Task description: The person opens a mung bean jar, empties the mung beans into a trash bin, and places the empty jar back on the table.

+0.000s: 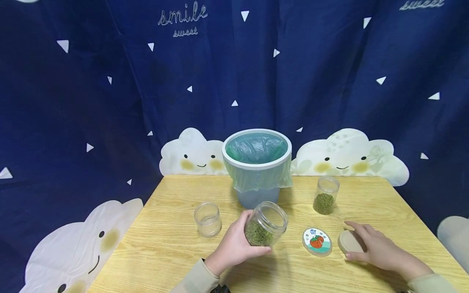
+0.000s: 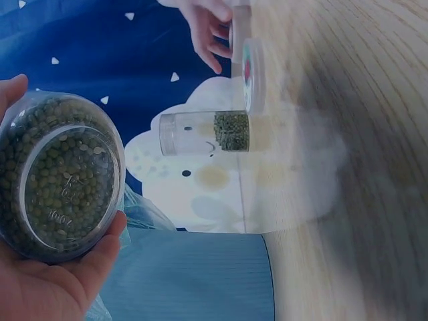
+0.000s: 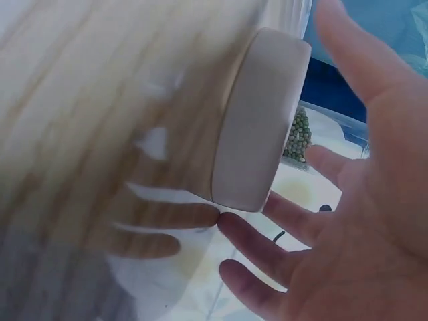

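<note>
My left hand [image 1: 238, 244] grips a clear plastic jar [image 1: 271, 217] partly filled with green mung beans [image 1: 257, 233], raised over the table and tilted, its open mouth up and to the right. In the left wrist view the base of this jar [image 2: 70, 180] faces the camera, beans spread behind it. At the right, my right hand [image 1: 382, 248] is spread around a round beige lid [image 1: 351, 242] on the table. In the right wrist view the thumb stands apart from the lid [image 3: 261, 120], with fingertips [image 3: 234, 224] close to its lower edge.
A white-rimmed bin [image 1: 258, 166] with a green liner stands at the back middle. An open clear jar [image 1: 207, 219] stands at left; a narrower jar [image 1: 325, 197] holding green beans stands at right. A round tomato-print lid [image 1: 316, 242] lies beside the beige one.
</note>
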A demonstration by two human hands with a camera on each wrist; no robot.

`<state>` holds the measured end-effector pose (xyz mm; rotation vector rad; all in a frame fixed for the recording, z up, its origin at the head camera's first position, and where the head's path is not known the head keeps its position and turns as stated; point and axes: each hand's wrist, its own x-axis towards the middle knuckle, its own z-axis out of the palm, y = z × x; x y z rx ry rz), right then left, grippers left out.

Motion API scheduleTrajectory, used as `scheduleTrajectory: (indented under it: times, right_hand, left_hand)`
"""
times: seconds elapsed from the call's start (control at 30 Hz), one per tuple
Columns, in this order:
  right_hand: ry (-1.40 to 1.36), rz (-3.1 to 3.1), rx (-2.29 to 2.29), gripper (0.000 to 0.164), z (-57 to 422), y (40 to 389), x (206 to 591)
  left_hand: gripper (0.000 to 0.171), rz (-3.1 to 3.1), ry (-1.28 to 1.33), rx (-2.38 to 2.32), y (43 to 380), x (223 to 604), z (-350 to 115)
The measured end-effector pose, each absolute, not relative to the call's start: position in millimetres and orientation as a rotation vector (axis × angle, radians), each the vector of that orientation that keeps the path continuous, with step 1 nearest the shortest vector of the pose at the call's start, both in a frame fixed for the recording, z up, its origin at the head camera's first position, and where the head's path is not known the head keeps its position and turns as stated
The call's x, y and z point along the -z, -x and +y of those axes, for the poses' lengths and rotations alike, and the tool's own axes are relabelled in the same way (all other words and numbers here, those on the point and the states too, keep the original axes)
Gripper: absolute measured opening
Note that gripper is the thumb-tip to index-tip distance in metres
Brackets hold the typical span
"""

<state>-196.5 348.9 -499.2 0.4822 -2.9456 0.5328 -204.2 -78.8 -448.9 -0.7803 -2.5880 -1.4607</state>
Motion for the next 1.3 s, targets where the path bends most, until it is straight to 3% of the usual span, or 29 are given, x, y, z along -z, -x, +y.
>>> scheduleTrajectory:
  times: [0.27,0.63,1.3]
  right_hand:
    - [-0.378,-2.913,-0.514,0.055,344,208,479]
    - [-0.517,-2.692,-0.447,0.029,327,230,435]
    - [-0.755,-2.564,-0.276,0.018,305,261,349]
  left_hand:
    - [0.087,-2.58,0.755,1.456,205,447,-80]
    - [0.088,-2.586,0.738,1.449,205,444,-79]
    - [0.09,-2.571,0.747,1.498,202,451,-83]
